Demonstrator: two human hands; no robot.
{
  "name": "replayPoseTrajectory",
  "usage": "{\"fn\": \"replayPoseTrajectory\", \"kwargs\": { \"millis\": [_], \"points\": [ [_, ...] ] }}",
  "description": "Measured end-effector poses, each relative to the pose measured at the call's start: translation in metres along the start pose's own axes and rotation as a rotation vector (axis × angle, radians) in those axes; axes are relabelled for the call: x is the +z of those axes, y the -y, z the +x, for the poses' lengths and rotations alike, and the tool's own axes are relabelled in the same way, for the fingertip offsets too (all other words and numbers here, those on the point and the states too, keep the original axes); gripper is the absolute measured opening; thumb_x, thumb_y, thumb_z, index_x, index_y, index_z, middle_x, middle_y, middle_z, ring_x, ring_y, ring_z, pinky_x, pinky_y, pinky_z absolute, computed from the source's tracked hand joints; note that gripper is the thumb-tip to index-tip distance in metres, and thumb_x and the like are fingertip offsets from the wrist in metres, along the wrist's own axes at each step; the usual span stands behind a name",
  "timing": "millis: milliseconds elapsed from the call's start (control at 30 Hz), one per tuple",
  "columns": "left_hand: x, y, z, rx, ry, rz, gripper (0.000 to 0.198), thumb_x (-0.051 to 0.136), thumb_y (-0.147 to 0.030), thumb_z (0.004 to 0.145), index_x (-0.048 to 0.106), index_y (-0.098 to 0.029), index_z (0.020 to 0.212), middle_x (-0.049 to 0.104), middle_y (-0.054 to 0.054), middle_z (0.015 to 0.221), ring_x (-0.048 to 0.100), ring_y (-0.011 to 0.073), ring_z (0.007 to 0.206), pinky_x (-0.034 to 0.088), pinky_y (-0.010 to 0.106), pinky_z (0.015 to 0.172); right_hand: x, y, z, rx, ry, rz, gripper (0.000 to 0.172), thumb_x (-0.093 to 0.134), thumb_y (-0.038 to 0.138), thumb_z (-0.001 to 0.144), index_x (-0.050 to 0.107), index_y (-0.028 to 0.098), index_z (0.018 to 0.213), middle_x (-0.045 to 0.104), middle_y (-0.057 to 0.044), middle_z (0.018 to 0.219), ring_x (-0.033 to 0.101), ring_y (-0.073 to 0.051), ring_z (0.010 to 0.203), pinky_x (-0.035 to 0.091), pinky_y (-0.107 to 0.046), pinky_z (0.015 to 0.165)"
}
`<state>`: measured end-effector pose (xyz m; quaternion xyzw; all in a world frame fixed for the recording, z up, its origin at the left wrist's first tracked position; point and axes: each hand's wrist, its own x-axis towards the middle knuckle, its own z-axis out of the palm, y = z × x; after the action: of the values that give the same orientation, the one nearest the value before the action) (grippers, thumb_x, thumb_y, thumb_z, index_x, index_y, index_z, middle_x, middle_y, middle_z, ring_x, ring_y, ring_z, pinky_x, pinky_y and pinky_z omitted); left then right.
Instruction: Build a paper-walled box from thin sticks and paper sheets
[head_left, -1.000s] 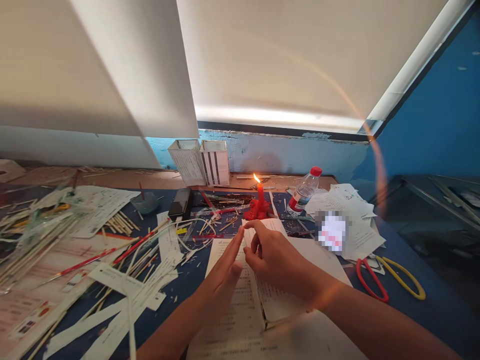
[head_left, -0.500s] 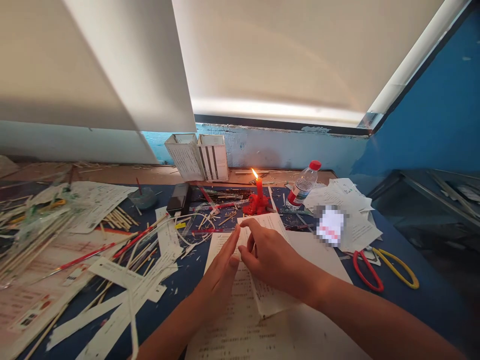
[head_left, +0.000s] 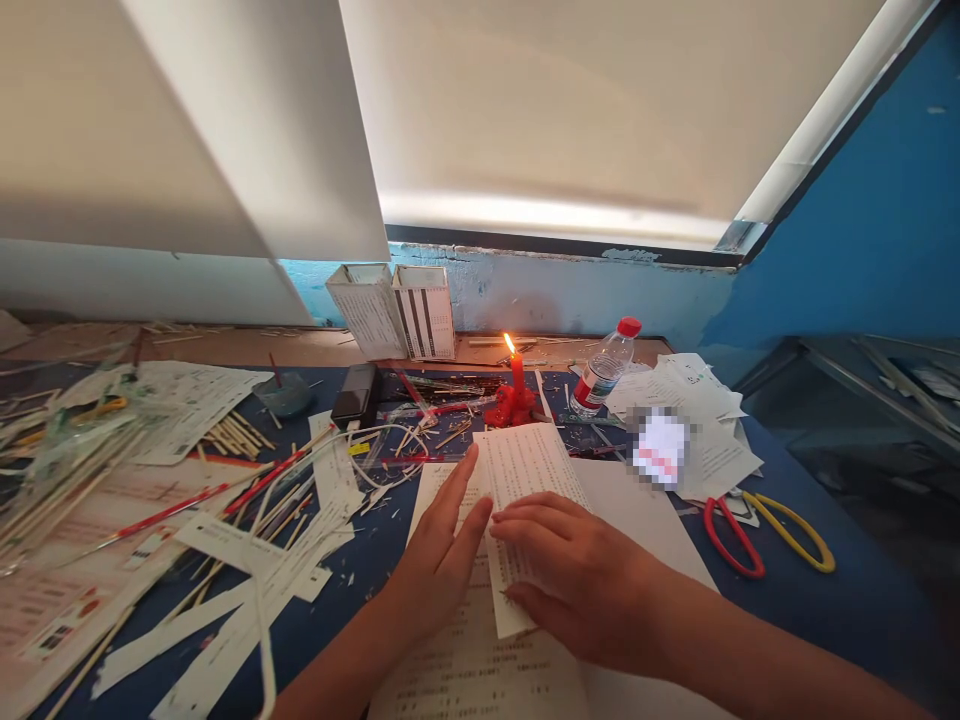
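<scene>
A narrow printed strip of paper (head_left: 529, 465) lies on top of a larger printed sheet (head_left: 469, 665) in front of me. My left hand (head_left: 442, 550) rests on edge along the strip's left side, fingers straight, thumb apart, nothing held. Across the strip's lower half, my right hand (head_left: 581, 575) is laid with loosely bent fingers; its palm hides part of the print. A plain white sheet (head_left: 649, 515) extends under both papers to the right. Beyond them a lit red candle (head_left: 518, 375) stands in a lump of melted red wax (head_left: 506, 405).
Right of the candle are a capped water bottle (head_left: 606, 368), loose papers (head_left: 709, 440) and scissors (head_left: 791, 530) with red and yellow handles. Paper strips (head_left: 292, 560), thin sticks (head_left: 232, 437) and a white cable (head_left: 262, 620) litter the left. Two paper boxes (head_left: 425, 315) stand behind.
My right hand has moved down and to the right from the strip's top, flattening over its lower half. The left thumb has spread from its fingers. More of the strip's print shows.
</scene>
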<state>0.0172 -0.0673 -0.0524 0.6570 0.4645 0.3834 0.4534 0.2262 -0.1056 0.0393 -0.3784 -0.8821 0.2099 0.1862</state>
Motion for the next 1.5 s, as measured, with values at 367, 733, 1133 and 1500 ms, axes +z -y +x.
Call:
{"fn": "replayPoseTrajectory", "kwargs": {
  "millis": [367, 733, 1133, 1500],
  "points": [
    [0.005, -0.012, -0.005, 0.032, -0.008, 0.215, 0.065, 0.040, -0.047, 0.106, 0.027, -0.017, 0.162, 0.026, 0.017, 0.171, 0.023, 0.0241, 0.158, 0.019, 0.053, 0.128, 0.016, -0.006, -0.029, -0.158, 0.088, -0.388, 0.063, 0.050, 0.032, 0.106, 0.032, 0.006, 0.160, 0.031, -0.013, 0.166, 0.028, -0.027, 0.156, 0.026, -0.046, 0.129],
    [0.001, -0.035, 0.022, 0.203, 0.033, 0.396, 0.058, 0.031, -0.041, 0.109, 0.030, -0.015, 0.161, 0.022, 0.011, 0.173, 0.014, 0.0205, 0.160, 0.015, 0.047, 0.130, 0.027, -0.010, -0.030, -0.267, -0.005, -0.550, 0.053, 0.045, 0.029, 0.108, 0.041, 0.002, 0.154, 0.043, -0.015, 0.160, 0.040, -0.030, 0.150, 0.038, -0.048, 0.124],
    [0.002, -0.034, 0.044, 0.252, 0.276, 0.674, 0.066, 0.029, -0.046, 0.107, 0.027, -0.008, 0.161, 0.020, 0.018, 0.172, 0.011, 0.0277, 0.160, 0.014, 0.057, 0.128, 0.043, -0.015, -0.037, -0.317, -0.216, -0.590, 0.054, 0.052, 0.042, 0.105, 0.059, 0.003, 0.142, 0.064, -0.015, 0.143, 0.055, -0.030, 0.139, 0.039, -0.044, 0.122],
    [-0.002, -0.034, 0.040, 0.272, 0.270, 0.692, 0.071, 0.036, -0.051, 0.106, 0.015, -0.019, 0.165, 0.010, 0.013, 0.173, 0.008, 0.0301, 0.159, 0.015, 0.059, 0.127, 0.042, -0.014, -0.042, -0.299, -0.173, -0.595, 0.053, 0.053, 0.033, 0.103, 0.054, 0.002, 0.146, 0.057, -0.016, 0.150, 0.049, -0.032, 0.144, 0.034, -0.050, 0.125]
  ]
}}
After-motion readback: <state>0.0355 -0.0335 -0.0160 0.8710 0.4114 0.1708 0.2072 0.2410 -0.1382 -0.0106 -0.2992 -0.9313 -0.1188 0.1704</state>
